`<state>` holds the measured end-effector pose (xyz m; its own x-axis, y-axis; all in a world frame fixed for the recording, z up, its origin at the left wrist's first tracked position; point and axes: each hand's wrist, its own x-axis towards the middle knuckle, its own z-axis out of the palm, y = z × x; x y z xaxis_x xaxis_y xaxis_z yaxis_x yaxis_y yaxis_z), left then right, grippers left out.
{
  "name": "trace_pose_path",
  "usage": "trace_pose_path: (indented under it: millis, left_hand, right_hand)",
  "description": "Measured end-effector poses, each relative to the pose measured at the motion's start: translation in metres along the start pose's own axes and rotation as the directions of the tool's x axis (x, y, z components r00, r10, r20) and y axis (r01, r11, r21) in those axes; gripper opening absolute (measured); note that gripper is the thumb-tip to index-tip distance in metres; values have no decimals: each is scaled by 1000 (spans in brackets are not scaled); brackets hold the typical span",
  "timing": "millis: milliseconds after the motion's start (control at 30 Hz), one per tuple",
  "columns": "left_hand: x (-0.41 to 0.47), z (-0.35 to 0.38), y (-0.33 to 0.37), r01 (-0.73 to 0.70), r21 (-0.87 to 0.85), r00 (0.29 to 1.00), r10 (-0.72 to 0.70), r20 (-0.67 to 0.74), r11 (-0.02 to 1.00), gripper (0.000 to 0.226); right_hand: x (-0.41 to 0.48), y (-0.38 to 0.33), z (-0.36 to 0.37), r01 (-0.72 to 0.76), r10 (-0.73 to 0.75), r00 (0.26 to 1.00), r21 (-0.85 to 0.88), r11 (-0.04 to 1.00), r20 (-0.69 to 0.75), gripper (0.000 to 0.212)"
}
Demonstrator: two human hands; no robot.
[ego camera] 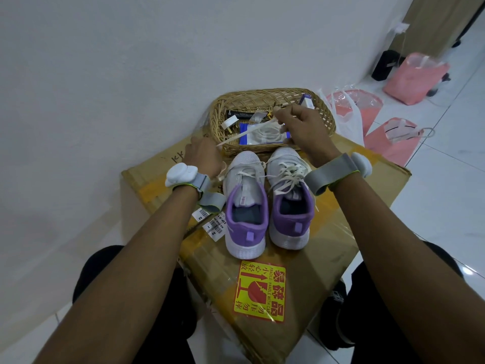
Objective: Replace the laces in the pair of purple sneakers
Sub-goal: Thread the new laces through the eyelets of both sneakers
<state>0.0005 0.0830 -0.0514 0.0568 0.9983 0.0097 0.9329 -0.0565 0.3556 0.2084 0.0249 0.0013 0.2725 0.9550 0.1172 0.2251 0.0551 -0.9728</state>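
Box (301,258) for a bench; sneakers (245,203) on it, just before basket (262,94). Right hand (304,127) pinching lace (244,134) over basket; left hand (203,156) beside basket, grip unreadable. Might snag lace on basket clutter, spilling it.

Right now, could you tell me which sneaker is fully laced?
The right sneaker: laces criss-cross up its tongue, while the left sneaker is laced only near its toe.

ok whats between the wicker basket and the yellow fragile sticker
The pair of purple sneakers, side by side on the cardboard box, heels toward the sticker; the head view shows it.
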Motion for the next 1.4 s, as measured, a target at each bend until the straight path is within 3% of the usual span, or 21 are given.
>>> trace_pose_path:
  millis: [100, 167, 200, 300, 400, 467, 600, 700, 800, 1000, 1133, 1400]
  left_hand:
    - [-1, -9, 5, -45, -425, 994, 81, 67, 904, 31]
    - [-4, -16, 7, 33, -654, 970, 134, 204, 756, 61]
    - [-5, -20, 6, 77, -683, 951, 152, 270, 726, 69]
    - [-11, -30, 0, 105, -553, 886, 175, 429, 826, 48]
    - [-22, -36, -4, 120, -366, 739, 164, 654, 923, 45]
    - [-25, -35, -6, 183, -388, 717, 147, 681, 903, 36]
    - [-24, -34, -6, 320, -506, 763, 99, 639, 801, 22]
    - [-27, -38, -5, 408, -497, 687, 101, 720, 766, 12]
    - [-25, -37, -4, 462, -494, 639, 109, 761, 737, 18]
    - [-22, -33, -7, 455, -516, 672, 101, 734, 725, 12]
    - [-20, -31, -10, 430, -535, 703, 102, 703, 727, 27]
    - [-20, -29, -12, 412, -547, 722, 105, 684, 729, 27]
  right_hand:
    - [-1, -7, 7, -137, 120, 990, 324, 936, 73, 14]
    - [0, -8, 9, -150, 114, 987, 395, 907, 114, 16]
    - [1, -6, 8, -139, 97, 987, 387, 912, 126, 21]
    - [1, 2, 4, -6, -8, 988, 93, 996, 154, 28]
    - [-5, 9, 8, 135, -74, 958, -211, 968, 277, 20]
    - [-10, 12, 12, 147, -29, 926, -290, 946, 377, 24]
    - [-20, 16, 24, 210, 67, 869, -487, 848, 490, 15]
    - [-25, 21, 38, 296, 33, 889, -629, 719, 456, 10]
    - [-29, 25, 48, 258, 32, 925, -685, 682, 379, 9]
    - [-37, 35, 63, 225, -15, 964, -788, 573, 264, 12]
    - [-36, 37, 63, 181, 5, 973, -771, 611, 232, 11]
    - [-39, 38, 65, 117, 44, 981, -756, 644, 190, 13]
